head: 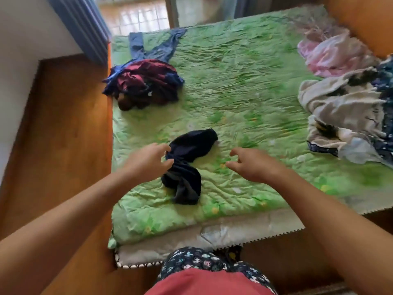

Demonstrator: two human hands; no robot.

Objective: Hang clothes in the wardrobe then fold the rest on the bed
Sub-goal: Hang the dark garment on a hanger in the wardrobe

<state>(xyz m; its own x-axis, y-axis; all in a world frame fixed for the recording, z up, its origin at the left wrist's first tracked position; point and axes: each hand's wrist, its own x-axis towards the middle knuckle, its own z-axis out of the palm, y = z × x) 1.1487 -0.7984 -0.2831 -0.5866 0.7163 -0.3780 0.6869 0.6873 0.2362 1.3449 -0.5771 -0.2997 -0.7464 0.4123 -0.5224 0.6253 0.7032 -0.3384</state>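
A crumpled dark navy garment lies on the green bedspread near the bed's front edge. My left hand hovers at the garment's left side, fingers loosely curled, fingertips close to the cloth but holding nothing. My right hand hangs to the right of the garment, apart from it, fingers loosely curled and empty. A heap of maroon and blue clothes sits at the bed's left side, with blue trousers spread out behind it.
A pile of pink, white and dark patterned laundry covers the bed's right side. Wooden floor runs along the left of the bed. A blue curtain hangs at the far left, beside a tiled doorway.
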